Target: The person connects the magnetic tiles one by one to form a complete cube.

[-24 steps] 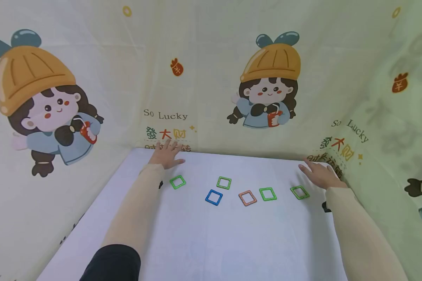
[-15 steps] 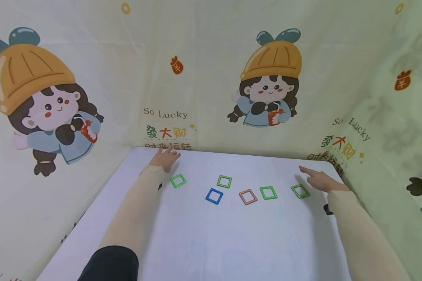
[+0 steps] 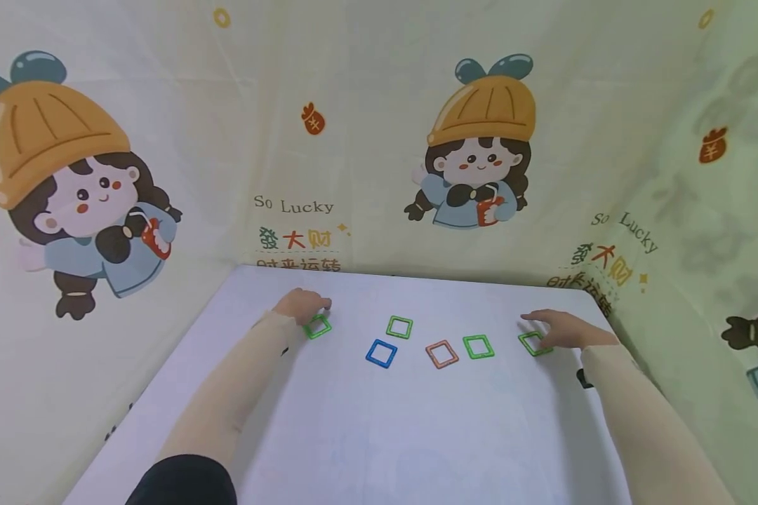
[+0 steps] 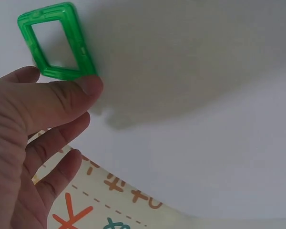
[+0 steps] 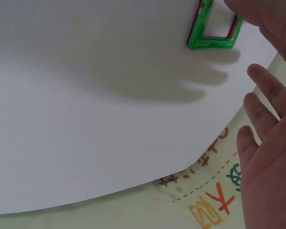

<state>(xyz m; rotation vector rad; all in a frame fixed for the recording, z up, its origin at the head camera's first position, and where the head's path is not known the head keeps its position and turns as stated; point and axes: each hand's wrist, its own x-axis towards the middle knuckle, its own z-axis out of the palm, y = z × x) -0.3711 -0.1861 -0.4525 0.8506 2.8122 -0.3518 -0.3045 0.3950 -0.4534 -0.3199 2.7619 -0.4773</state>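
My left hand (image 3: 302, 306) is at the leftmost green square frame (image 3: 318, 327). In the left wrist view its thumb (image 4: 89, 86) overlaps one corner of that green frame (image 4: 78, 45), and a fingertip lies at another corner; the other fingers are loosely bent. My right hand (image 3: 565, 328) hovers over the rightmost green square frame (image 3: 530, 344) with its fingers extended. In the right wrist view the thumb (image 5: 257, 10) covers part of this green frame (image 5: 212, 44), which shows a reddish edge along its sides.
Between the hands lie another green frame (image 3: 400, 327), a blue frame (image 3: 382, 353), an orange frame (image 3: 442, 354) and a further green frame (image 3: 479, 346). They rest on a white table (image 3: 379, 435). A printed cloth (image 3: 366, 161) surrounds its back and sides.
My left hand has come down and nearer from the table's back edge to the leftmost green frame. The right hand has lowered and moved left over the rightmost one.
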